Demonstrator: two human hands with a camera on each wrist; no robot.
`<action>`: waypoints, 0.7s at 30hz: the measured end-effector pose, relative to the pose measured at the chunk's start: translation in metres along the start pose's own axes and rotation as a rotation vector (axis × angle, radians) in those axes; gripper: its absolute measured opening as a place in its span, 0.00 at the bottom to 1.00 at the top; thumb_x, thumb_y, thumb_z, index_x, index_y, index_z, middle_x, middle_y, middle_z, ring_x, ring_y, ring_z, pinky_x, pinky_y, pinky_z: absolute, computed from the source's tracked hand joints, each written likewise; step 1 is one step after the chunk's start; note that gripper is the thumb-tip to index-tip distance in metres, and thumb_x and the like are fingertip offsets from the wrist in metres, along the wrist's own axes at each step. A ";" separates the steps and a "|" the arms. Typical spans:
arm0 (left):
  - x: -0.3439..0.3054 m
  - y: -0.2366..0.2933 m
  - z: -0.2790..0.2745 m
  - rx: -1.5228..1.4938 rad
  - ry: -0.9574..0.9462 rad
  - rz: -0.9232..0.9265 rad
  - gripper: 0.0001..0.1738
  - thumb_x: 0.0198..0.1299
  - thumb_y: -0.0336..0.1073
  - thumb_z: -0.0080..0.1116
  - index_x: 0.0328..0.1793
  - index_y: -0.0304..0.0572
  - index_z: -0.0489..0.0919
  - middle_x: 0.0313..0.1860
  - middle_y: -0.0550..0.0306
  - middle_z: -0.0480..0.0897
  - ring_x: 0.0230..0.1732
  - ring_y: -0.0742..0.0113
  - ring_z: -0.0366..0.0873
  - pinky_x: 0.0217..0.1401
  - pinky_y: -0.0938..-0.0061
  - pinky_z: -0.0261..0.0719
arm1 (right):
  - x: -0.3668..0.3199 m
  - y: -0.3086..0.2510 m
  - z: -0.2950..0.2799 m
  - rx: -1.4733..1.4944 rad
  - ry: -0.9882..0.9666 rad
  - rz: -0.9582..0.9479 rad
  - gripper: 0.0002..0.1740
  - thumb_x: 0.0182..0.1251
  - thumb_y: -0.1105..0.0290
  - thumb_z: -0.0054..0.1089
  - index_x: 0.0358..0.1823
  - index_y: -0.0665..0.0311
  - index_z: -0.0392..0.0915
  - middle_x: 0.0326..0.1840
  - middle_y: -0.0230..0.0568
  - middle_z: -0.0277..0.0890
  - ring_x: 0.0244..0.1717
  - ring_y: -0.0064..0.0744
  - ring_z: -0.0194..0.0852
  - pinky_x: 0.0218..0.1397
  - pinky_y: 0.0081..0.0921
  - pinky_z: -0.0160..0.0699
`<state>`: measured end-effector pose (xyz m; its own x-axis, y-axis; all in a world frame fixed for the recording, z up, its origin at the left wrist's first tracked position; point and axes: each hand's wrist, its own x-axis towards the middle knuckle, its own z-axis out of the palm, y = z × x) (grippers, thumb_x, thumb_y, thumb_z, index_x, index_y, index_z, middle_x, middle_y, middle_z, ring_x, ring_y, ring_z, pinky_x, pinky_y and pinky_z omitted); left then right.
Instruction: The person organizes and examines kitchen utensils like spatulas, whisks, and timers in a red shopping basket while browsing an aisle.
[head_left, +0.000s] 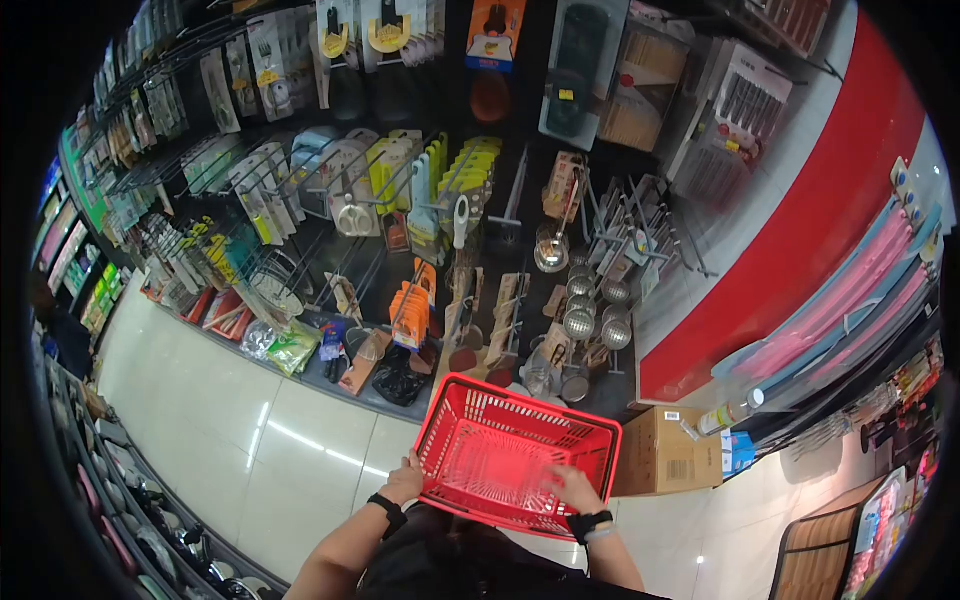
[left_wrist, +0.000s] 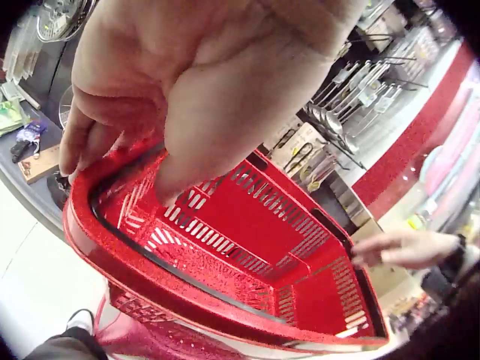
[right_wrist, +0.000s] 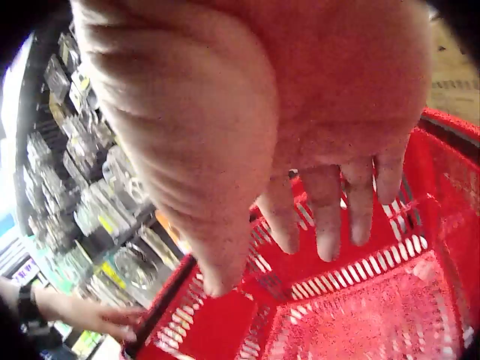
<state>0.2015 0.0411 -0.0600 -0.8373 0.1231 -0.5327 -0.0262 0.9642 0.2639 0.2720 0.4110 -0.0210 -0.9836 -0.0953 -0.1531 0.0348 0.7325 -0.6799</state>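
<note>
A red plastic shopping basket (head_left: 520, 408) with slotted walls is held in front of the person, and its inside shows no goods. The left hand (head_left: 403, 482) grips the rim at the left end; in the left wrist view its thumb (left_wrist: 176, 176) reaches over to the inner side while the fingers lie outside. Over the near right part of the basket is the right hand (head_left: 576, 490). Seen from the right wrist, that hand's fingers (right_wrist: 326, 217) are extended and spread above the basket, with nothing in them.
Beyond the basket stands a rack of hanging kitchen tools, with ladles and strainers (head_left: 580, 322) and orange-packed goods (head_left: 410, 315). A cardboard box (head_left: 668, 450) is on the floor to the right, by a red-striped wall (head_left: 780, 225). More shelves with pans line the left side.
</note>
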 end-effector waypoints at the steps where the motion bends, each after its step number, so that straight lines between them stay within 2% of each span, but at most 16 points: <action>1: -0.001 -0.015 0.011 0.001 0.063 0.071 0.36 0.62 0.37 0.40 0.73 0.30 0.43 0.60 0.32 0.66 0.47 0.36 0.77 0.49 0.50 0.76 | -0.038 0.008 0.025 -0.082 -0.121 0.005 0.34 0.50 0.49 0.67 0.58 0.58 0.73 0.57 0.49 0.73 0.60 0.46 0.69 0.61 0.37 0.68; 2: 0.005 -0.020 0.022 0.020 0.126 0.114 0.37 0.60 0.34 0.41 0.73 0.30 0.42 0.59 0.31 0.67 0.44 0.34 0.77 0.46 0.52 0.78 | -0.063 0.019 0.042 -0.176 -0.227 -0.007 0.39 0.48 0.45 0.67 0.60 0.55 0.71 0.61 0.48 0.69 0.64 0.47 0.64 0.64 0.38 0.64; 3: 0.014 -0.020 0.011 0.017 0.164 0.136 0.38 0.59 0.33 0.42 0.73 0.30 0.42 0.58 0.31 0.67 0.44 0.34 0.77 0.46 0.53 0.78 | -0.060 0.020 0.046 -0.175 -0.226 -0.007 0.39 0.48 0.45 0.67 0.60 0.55 0.71 0.61 0.48 0.69 0.64 0.47 0.64 0.64 0.38 0.64; 5: 0.003 -0.021 0.023 0.028 0.139 0.148 0.39 0.59 0.33 0.43 0.73 0.31 0.41 0.57 0.31 0.68 0.43 0.34 0.77 0.45 0.53 0.78 | -0.096 0.026 0.072 -0.336 -0.431 0.184 0.45 0.44 0.41 0.68 0.64 0.51 0.67 0.66 0.46 0.64 0.69 0.49 0.56 0.68 0.41 0.59; 6: 0.010 -0.023 0.017 0.025 0.180 0.150 0.39 0.58 0.31 0.44 0.73 0.31 0.40 0.56 0.32 0.68 0.43 0.35 0.77 0.45 0.53 0.78 | -0.098 0.028 0.078 -0.381 -0.315 0.140 0.37 0.46 0.45 0.67 0.59 0.50 0.72 0.60 0.45 0.70 0.62 0.47 0.65 0.62 0.41 0.65; 8: 0.004 -0.023 0.027 0.017 0.182 0.167 0.43 0.56 0.28 0.46 0.74 0.33 0.38 0.55 0.32 0.68 0.43 0.36 0.77 0.47 0.53 0.78 | -0.108 0.032 0.101 -0.393 -0.073 0.181 0.28 0.48 0.49 0.66 0.52 0.50 0.77 0.55 0.42 0.75 0.55 0.43 0.72 0.57 0.40 0.69; 9: 0.006 -0.023 0.022 -0.010 0.187 0.164 0.44 0.55 0.27 0.47 0.74 0.35 0.37 0.55 0.32 0.69 0.44 0.36 0.77 0.47 0.53 0.78 | -0.109 0.030 0.102 -0.411 0.028 0.136 0.21 0.50 0.53 0.65 0.46 0.50 0.80 0.50 0.38 0.78 0.48 0.40 0.75 0.52 0.39 0.70; 12: 0.005 -0.025 0.022 -0.046 0.143 0.159 0.47 0.52 0.25 0.49 0.75 0.37 0.35 0.52 0.31 0.71 0.46 0.35 0.76 0.48 0.54 0.77 | -0.110 0.032 0.109 -0.415 0.066 0.207 0.23 0.48 0.51 0.67 0.46 0.48 0.80 0.49 0.38 0.78 0.49 0.40 0.75 0.52 0.39 0.70; 16: 0.004 -0.026 0.028 -0.114 0.097 0.170 0.51 0.49 0.24 0.52 0.76 0.40 0.34 0.49 0.28 0.73 0.48 0.35 0.75 0.50 0.54 0.76 | -0.107 0.043 0.102 -0.445 -0.005 0.255 0.25 0.42 0.50 0.70 0.46 0.42 0.81 0.48 0.31 0.80 0.49 0.34 0.76 0.51 0.38 0.70; 17: 0.005 -0.030 0.035 -0.136 0.102 0.180 0.52 0.49 0.25 0.53 0.76 0.44 0.34 0.49 0.27 0.72 0.48 0.35 0.74 0.51 0.54 0.75 | -0.106 0.044 0.101 -0.448 0.000 0.250 0.25 0.42 0.50 0.70 0.46 0.42 0.81 0.48 0.31 0.80 0.49 0.34 0.76 0.51 0.38 0.70; 20: -0.002 -0.027 0.048 -0.131 0.047 0.147 0.51 0.49 0.24 0.52 0.77 0.48 0.37 0.51 0.27 0.73 0.48 0.34 0.75 0.54 0.56 0.74 | -0.102 0.050 0.086 -0.399 -0.169 0.400 0.25 0.43 0.52 0.71 0.47 0.37 0.80 0.50 0.23 0.79 0.54 0.31 0.74 0.62 0.36 0.62; 21: -0.002 -0.028 0.048 -0.131 0.046 0.148 0.51 0.49 0.24 0.52 0.77 0.48 0.37 0.51 0.27 0.73 0.48 0.34 0.75 0.54 0.56 0.74 | -0.102 0.050 0.088 -0.399 -0.169 0.401 0.25 0.43 0.52 0.71 0.47 0.37 0.80 0.50 0.23 0.79 0.54 0.31 0.74 0.62 0.36 0.62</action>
